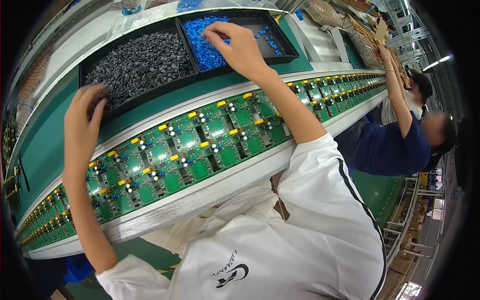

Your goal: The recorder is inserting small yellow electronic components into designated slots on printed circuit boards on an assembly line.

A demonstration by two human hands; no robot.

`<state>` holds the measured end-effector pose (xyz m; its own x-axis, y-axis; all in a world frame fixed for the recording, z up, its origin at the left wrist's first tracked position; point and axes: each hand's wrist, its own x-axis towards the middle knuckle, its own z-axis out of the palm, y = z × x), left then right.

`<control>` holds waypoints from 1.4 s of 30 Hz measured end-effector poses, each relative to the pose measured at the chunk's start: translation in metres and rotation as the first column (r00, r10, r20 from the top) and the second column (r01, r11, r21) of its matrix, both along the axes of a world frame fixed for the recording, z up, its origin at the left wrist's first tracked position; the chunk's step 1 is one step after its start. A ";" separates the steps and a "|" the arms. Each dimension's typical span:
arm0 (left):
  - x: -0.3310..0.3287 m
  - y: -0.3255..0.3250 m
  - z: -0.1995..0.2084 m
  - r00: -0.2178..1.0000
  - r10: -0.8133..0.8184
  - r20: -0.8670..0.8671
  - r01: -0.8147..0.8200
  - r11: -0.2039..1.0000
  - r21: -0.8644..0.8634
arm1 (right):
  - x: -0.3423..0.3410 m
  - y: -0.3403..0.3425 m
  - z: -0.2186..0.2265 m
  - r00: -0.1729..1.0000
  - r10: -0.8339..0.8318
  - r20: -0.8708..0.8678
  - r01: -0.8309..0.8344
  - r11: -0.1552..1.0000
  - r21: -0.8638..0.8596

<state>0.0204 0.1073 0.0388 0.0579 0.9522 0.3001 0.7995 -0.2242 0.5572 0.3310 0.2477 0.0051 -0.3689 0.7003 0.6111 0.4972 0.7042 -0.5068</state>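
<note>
My left hand (82,120) is at the near left corner of a black tray (145,101) heaped with small dark, leaded components (142,62). Its fingers curl in toward the thumb, slightly blurred; anything between them is lost in shadow. Over the neighbouring compartment, my right hand (240,47) bends its thumb and index finger together above a pile of small blue components (202,47). Whatever those fingertips hold is too small to make out. Below both hands runs a long row of green circuit boards (187,140), fitted with yellow, blue and white parts.
A few loose blue components (270,40) lie in the tray's right section. White rails (200,189) border the boards. Clear plastic bags (132,25) rest behind the tray. To the right, a co-worker in a dark blue shirt (385,147) reaches toward a box (382,32).
</note>
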 end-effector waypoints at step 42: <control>-0.023 -0.103 0.047 0.980 0.188 0.063 -0.196 0.868 0.456 | 0.010 0.022 -0.002 0.998 0.052 -0.019 -0.055 0.964 -0.259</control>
